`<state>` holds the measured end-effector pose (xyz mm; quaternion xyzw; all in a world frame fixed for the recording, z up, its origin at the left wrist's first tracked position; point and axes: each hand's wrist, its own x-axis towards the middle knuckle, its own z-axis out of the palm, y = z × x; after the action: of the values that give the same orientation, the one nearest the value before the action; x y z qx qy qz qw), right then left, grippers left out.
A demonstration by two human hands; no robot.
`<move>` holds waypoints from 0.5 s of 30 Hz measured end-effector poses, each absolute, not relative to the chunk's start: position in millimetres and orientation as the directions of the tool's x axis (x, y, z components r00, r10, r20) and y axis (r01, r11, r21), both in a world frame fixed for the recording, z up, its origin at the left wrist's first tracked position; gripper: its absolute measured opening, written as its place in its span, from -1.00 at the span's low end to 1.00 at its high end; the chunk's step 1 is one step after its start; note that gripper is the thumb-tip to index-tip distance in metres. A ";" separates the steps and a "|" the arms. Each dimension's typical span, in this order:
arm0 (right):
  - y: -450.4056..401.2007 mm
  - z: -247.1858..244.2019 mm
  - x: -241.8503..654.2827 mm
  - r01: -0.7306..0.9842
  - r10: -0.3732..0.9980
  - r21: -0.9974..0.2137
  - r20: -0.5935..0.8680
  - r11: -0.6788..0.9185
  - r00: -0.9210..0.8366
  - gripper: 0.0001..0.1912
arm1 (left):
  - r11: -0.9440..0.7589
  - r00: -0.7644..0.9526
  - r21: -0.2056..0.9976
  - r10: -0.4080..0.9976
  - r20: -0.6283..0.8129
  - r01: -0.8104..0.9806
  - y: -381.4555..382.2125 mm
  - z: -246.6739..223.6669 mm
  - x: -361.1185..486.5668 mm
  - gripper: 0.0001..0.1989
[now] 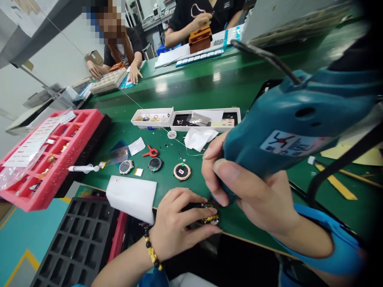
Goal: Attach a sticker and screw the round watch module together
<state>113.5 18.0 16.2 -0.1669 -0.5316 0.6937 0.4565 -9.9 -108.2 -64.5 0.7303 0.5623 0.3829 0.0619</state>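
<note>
At the table's front edge, my left hand [182, 223] has its fingers closed around a small round watch body [212, 215] whose black and yellow inner parts show. My right hand [254, 187] is wrapped around a teal electric screwdriver [269, 123] with a label on its side. The screwdriver points down toward the watch body, but its tip is hidden behind my fingers. Just beyond my left hand are a gold-rimmed watch [182, 171], a dark watch [155, 164] and a silver watch [126, 167]. A red clamp [151, 151] sits behind the dark watch.
White foam sheet [131, 195] lies left of my hands. Two white trays [206, 128] of small parts stand farther back, near a crumpled white cloth [199, 138]. A pink compartment tray [89, 119] and a syringe [83, 169] are at left; yellow tweezers [336, 181] at right. Two people sit opposite.
</note>
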 end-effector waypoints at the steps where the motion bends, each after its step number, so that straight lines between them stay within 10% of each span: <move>1: 16.9 16.4 112.5 -0.447 0.813 -0.894 0.252 -0.012 -0.525 -0.94 | -0.359 0.075 0.517 0.868 0.490 0.777 -108.3 -64.8 -9.8 -0.74; 15: 10.4 10.0 109.9 -0.404 0.804 -0.914 0.275 0.048 -0.527 -0.93 | -0.331 0.078 0.481 0.878 0.472 0.812 -109.8 -64.2 -9.6 -0.77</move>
<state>109.9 10.4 10.0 -0.1772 -0.5649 0.6667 0.4529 -9.6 -109.8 -64.2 0.7327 0.5766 0.3585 0.0461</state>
